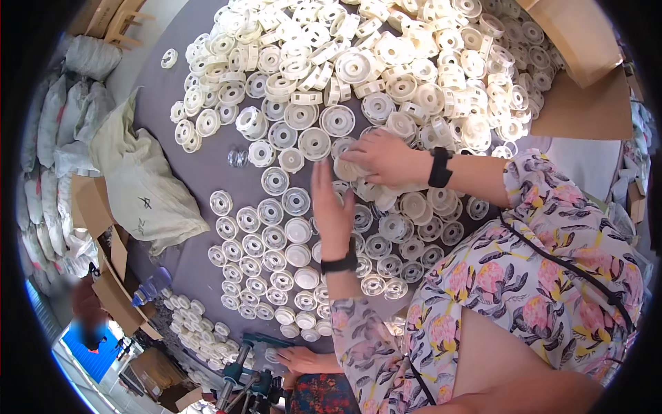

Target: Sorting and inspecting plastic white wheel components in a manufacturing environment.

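White round plastic parts, like small spools or wheels with a centre hole, cover the grey table [241, 162]. My left hand [332, 217] is upright among them with its fingers stretched out and nothing held. Beside its fingertips, my right hand [386, 157] reaches in palm down, its fingers closed over a pale round plastic part [347, 170]. The underside of that grip is hidden. Nearer to me, rows of round parts [274, 238] lie flat, some with a shiny ring inside. A small stack of clear shiny rings [238, 157] sits left of my hands.
A large heap of white parts [310, 41] fills the far side. Cardboard [586, 103] borders the right, and a pale sack [141, 179] hangs over the left edge. At the lower left, another person's hand [300, 359] is beside a green hand press [238, 369] and more parts [196, 324].
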{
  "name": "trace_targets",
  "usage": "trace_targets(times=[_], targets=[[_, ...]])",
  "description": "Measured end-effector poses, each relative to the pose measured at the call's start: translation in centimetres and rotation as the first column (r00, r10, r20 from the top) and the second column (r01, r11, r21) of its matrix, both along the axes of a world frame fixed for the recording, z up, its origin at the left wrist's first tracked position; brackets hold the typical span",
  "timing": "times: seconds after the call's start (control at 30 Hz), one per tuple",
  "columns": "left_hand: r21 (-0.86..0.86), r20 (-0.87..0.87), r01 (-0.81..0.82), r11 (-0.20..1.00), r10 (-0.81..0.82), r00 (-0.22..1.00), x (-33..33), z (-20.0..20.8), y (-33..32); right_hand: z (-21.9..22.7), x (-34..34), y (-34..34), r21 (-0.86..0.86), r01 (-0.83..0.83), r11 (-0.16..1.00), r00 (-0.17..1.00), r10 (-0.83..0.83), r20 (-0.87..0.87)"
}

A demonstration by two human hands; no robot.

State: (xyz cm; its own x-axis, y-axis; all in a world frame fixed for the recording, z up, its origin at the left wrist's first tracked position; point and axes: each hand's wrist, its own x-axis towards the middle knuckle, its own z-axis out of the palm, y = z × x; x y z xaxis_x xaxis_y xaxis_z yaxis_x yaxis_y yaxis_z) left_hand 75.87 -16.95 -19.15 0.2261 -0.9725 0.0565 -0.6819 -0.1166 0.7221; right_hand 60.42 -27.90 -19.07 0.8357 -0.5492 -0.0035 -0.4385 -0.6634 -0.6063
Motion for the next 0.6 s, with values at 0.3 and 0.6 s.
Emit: trace_targets(times=[0.3, 0.6], targets=[[0.247, -0.841, -0.303, 0.921, 0.359, 0.406, 0.4, -0.7, 1.3, -0.2, 0.1, -0.4, 0.47, 0.111, 0.876, 0.989, -0.142, 0.031], [0.284, 0.068, -0.648, 0.706, 0.66, 0.748, 10.3, -3.2, 6.0, -0.2, 1.6, 0.2, 0.614, 0.087, 0.785, 0.988, -0.145, 0.045]])
